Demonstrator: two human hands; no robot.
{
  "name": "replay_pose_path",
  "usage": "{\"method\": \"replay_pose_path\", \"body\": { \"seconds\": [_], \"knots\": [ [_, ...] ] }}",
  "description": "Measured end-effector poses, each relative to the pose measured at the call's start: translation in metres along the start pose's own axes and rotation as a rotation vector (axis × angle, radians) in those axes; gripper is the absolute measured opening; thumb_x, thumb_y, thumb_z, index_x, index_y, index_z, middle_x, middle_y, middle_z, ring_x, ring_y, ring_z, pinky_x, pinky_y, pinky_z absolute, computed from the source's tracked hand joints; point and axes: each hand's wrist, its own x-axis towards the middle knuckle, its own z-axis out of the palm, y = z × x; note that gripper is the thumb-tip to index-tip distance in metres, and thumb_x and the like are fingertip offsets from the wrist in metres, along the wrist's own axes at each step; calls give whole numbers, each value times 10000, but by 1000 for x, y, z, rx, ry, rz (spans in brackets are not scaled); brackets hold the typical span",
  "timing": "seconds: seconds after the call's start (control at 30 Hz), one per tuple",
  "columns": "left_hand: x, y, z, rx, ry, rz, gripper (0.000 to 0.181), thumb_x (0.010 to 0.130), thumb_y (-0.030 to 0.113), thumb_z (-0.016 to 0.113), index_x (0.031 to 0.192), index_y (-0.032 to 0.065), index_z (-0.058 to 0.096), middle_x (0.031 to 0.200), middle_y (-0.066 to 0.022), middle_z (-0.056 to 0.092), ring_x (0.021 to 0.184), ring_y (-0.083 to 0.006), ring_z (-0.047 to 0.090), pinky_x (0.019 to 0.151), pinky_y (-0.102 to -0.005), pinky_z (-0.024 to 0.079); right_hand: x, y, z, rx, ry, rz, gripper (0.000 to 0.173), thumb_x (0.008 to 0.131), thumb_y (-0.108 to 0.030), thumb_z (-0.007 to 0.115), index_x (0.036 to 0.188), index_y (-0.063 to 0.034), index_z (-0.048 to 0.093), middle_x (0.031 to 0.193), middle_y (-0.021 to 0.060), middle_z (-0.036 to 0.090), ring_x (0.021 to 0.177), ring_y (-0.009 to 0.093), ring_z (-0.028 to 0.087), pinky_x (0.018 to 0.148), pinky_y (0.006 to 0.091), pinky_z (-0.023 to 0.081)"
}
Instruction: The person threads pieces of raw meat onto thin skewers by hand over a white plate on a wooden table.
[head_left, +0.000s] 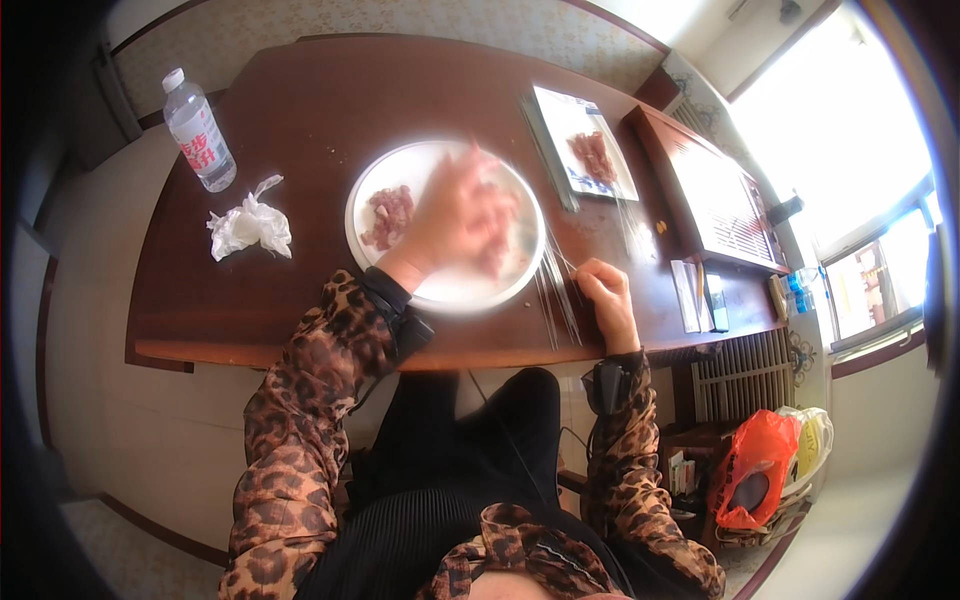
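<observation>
My left hand (450, 206), blurred, is over a round white plate (442, 300); whether it holds anything cannot be told. Raw meat pieces (390, 216) lie at the plate's left side, and more meat (491, 229) lies partly hidden beside the hand. Right of the plate, my right hand (602, 289) pinches a thin metal skewer between thumb and fingertips. Several metal skewers (559, 292) lie on the table between the plate and that hand. Farther back at the right, a rectangular white plate (624, 176) carries a small heap of meat (593, 156), with skewers reaching out from its near edge.
A capped plastic bottle (199, 135) and a crumpled white plastic bag (250, 227) stand and lie at the left of the wooden table (247, 307). A wooden box (705, 187) sits at the right, with a phone-like dark object (717, 302) before it. A red plastic bag (757, 465) is low at the right.
</observation>
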Motion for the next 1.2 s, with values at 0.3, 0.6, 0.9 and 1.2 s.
{"method": "replay_pose_path", "body": {
  "seconds": [0.3, 0.6, 0.9, 1.2],
  "knots": [
    [1, 6, -3, 398, -49, 69, 117, 783, 179, 687, 891, 142, 710, 1215, -71, 563, 1304, -285, 365, 1109, -495, 209, -2, -8, 3, 33, 3, 19, 123, 838, -97, 583, 759, -9, 617, 687, -15, 562, 654, 64, 485, 622, 217, 383],
    [1, 9, -7, 420, -106, 55, 78, 781, 140, 671, 853, 127, 699, 1177, -67, 585, 1289, -289, 383, 1109, -489, 214, -2, -3, -1, 191, 57, 22, 97, 802, -87, 604, 744, -14, 630, 675, -33, 535, 658, 54, 454, 628, 210, 354],
    [2, 11, -4, 414, -161, -49, 89, 795, 148, 664, 879, 134, 686, 1177, -69, 586, 1299, -289, 372, 1111, -489, 211, -9, -5, -12, 105, -10, 65, 116, 815, -95, 591, 739, -12, 620, 700, -29, 565, 688, 49, 473, 659, 207, 369],
    [2, 11, -4, 355, -194, -91, 97, 802, 162, 664, 892, 142, 693, 1182, -75, 592, 1297, -299, 376, 1109, -481, 214, -37, -26, -30, -111, 73, 63, 104, 812, -74, 586, 741, 0, 604, 707, -21, 576, 711, 66, 504, 673, 216, 387]
  ]
}}
